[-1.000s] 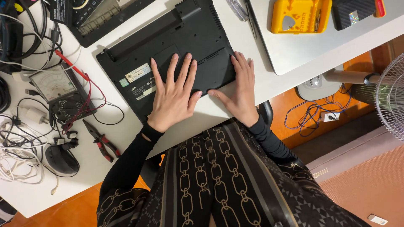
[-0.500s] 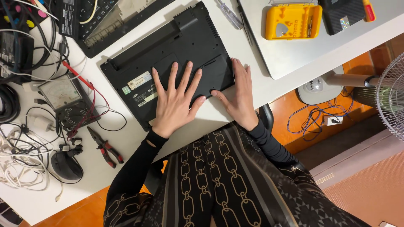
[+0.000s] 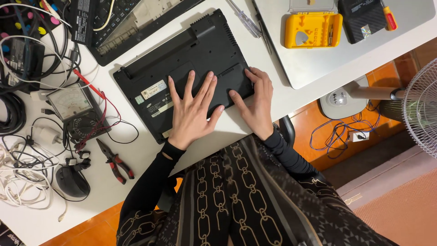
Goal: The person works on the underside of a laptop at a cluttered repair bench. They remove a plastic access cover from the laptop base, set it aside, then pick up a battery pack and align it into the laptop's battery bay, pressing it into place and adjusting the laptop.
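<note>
I see left hand (image 3: 193, 109) flat, fingers spread, on upturned black laptop (image 3: 182, 68) at near table edge. Right hand (image 3: 255, 102) open, pressing laptop's right near corner. Multimeter (image 3: 73, 111), pliers (image 3: 114, 160) lie left.

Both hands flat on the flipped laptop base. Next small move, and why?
Probably press and slide the bottom panel loose. The left hand lies spread flat on the black laptop, the right hand grips its near corner, and neither holds a tool; the pliers lie untouched.
</note>
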